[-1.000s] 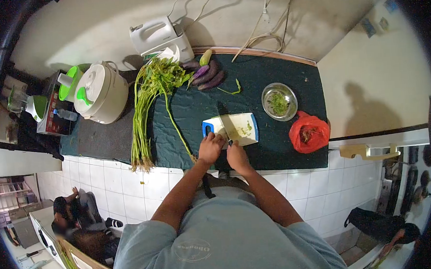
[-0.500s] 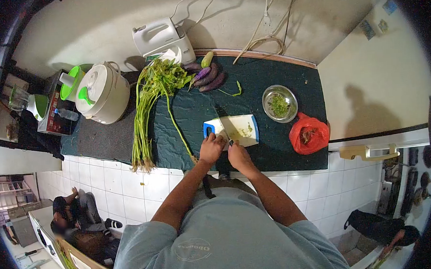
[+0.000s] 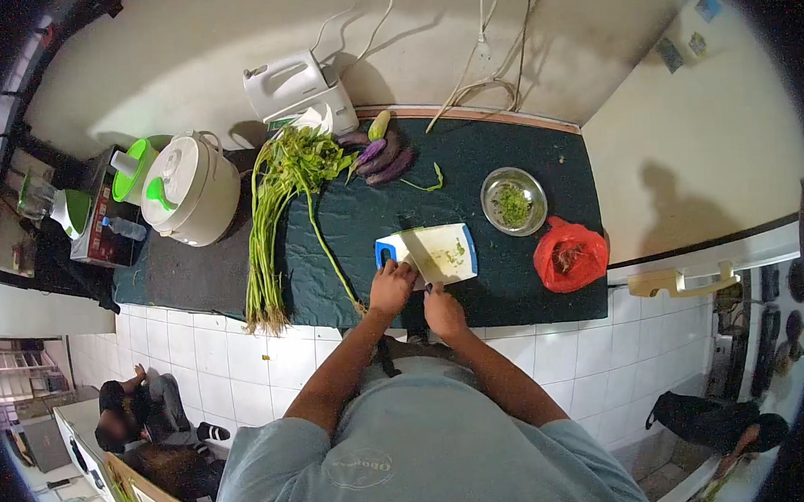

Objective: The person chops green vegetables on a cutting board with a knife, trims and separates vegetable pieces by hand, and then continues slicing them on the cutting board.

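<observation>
My right hand is closed round the handle of a knife, whose blade crosses a white cutting board with blue ends. At the board's left end, my left hand has its fingers curled together close to the blade. Whatever those fingers pin down is too small to make out. Small chopped green bits lie on the board's right half. Beyond it to the right stands a steel bowl with chopped greens inside.
A red plastic bag sits near the right table edge. Left of the board lie long leafy stalks, with eggplants behind. A white mixer and rice cooker stand farther back. A person sits on the floor at left.
The whole view has shifted slightly, so the table appears a little lower. Both hands stay at the board, and the knife blade now shows more plainly across it.
</observation>
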A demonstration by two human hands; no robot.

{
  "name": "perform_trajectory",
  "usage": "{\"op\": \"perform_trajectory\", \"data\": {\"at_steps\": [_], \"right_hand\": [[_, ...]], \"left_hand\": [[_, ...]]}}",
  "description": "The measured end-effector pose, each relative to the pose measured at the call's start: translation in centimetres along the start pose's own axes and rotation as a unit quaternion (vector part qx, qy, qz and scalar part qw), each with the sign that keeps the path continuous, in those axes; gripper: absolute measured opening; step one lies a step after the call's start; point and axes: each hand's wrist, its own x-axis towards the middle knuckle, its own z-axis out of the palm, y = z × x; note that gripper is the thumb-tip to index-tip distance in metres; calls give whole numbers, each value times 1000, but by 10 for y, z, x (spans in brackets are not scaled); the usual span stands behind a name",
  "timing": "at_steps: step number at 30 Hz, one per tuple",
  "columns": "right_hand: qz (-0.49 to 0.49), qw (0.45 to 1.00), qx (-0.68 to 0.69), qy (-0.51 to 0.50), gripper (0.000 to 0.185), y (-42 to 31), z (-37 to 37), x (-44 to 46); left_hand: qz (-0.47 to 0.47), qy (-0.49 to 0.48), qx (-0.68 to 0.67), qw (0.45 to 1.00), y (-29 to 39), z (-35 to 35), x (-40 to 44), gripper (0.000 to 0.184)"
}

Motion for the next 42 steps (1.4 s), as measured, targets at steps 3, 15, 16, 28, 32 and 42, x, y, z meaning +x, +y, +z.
{"op": "perform_trajectory", "data": {"at_steps": [3,15,16,28,32,42], "right_hand": [[27,1000,-14,-1,36,16,-1,-8],[-5,985,-80,154,30,46,-56,-17],[-4,984,-81,156,30,50,-54,-19],[12,973,-122,198,26,70,-73,-65],[35,977,-53,202,27,71,-78,-81],[-34,997,-18,70,31,85,-54,-69]], "left_hand": [[-4,5,-23,1000,4,-1,3,22],[7,49,-141,989,48,-17,52,15],[2,37,-160,986,49,-21,54,16],[86,-22,33,995,40,7,62,68],[74,41,-3,996,6,5,73,55],[-133,-40,-157,978,-57,5,111,17]]}}
